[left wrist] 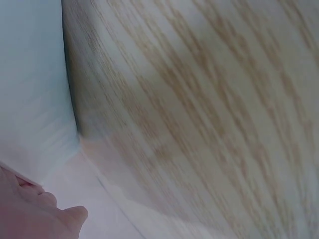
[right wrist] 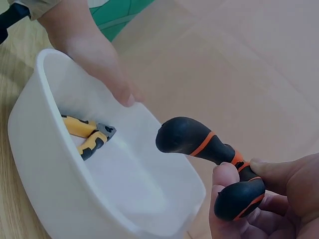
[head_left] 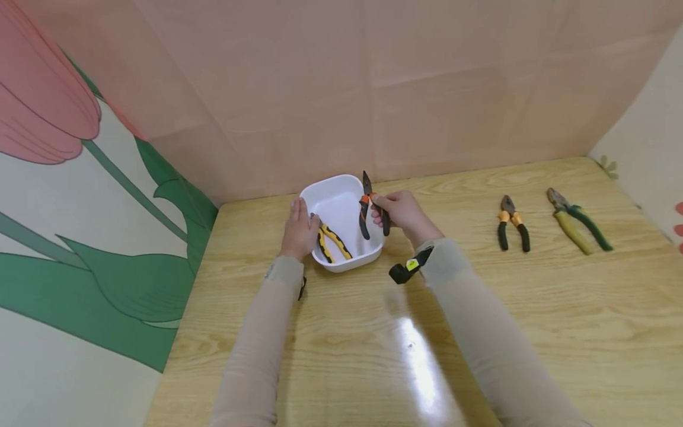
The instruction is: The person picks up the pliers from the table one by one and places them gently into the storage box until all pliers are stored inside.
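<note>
My right hand (head_left: 401, 212) pinches black-and-orange long-nose pliers (head_left: 364, 220) by one handle, over the right side of a white plastic basin (head_left: 349, 264). Their pointed jaws aim away from me in the head view, and the handles spread apart. On the left, my left hand (head_left: 300, 230) grips the basin's rim, its thumb on the inner side. Yellow-and-black pliers (head_left: 335, 240) lie inside the basin; in the right wrist view their short grey head shows. The left wrist view catches only part of the left hand (left wrist: 40, 214) by the basin wall (left wrist: 35, 89).
To the right on the wooden table (head_left: 341, 350) lie pliers with black-and-orange handles (head_left: 513, 224) and larger pliers with yellow and green handles (head_left: 578, 222). A pinkish sheet (head_left: 299, 89) hangs along the back edge. A wall with painted flowers (head_left: 107, 237) stands at the left.
</note>
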`<control>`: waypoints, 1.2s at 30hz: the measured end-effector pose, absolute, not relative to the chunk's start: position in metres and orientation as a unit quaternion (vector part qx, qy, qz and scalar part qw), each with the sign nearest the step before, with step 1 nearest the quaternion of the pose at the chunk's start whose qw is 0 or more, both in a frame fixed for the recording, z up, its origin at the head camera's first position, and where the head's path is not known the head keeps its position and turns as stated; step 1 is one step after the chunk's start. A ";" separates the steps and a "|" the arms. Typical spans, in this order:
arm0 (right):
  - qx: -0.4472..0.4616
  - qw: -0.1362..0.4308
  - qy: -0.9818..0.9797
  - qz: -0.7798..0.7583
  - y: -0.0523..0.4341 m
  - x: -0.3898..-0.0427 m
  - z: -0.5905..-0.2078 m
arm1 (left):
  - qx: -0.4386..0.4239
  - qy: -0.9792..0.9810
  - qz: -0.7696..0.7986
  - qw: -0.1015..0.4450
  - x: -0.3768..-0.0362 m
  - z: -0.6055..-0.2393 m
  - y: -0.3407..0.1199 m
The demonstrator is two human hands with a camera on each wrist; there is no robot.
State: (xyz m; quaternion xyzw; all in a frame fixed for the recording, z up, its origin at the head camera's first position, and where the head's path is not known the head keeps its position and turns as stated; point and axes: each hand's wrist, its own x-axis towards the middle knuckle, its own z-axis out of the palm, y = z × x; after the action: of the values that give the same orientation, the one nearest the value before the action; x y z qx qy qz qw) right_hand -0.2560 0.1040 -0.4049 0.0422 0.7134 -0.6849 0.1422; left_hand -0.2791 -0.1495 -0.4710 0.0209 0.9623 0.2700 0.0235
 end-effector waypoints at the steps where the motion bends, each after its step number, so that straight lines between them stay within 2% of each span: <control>1: 0.043 0.142 0.714 -0.684 0.103 -0.256 -0.405 | 0.020 0.962 0.272 0.024 -0.279 -0.471 -0.149; 36: 0.022 0.172 0.733 -0.658 0.069 -0.257 -0.421 | 0.016 0.959 0.281 0.020 -0.278 -0.469 -0.147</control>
State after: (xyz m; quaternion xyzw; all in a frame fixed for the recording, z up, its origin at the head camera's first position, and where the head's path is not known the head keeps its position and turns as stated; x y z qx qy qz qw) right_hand -0.2574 0.0686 -0.4208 0.0222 0.7329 -0.6579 0.1719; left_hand -0.2783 -0.1465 -0.4693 0.0161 0.9595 0.2806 0.0203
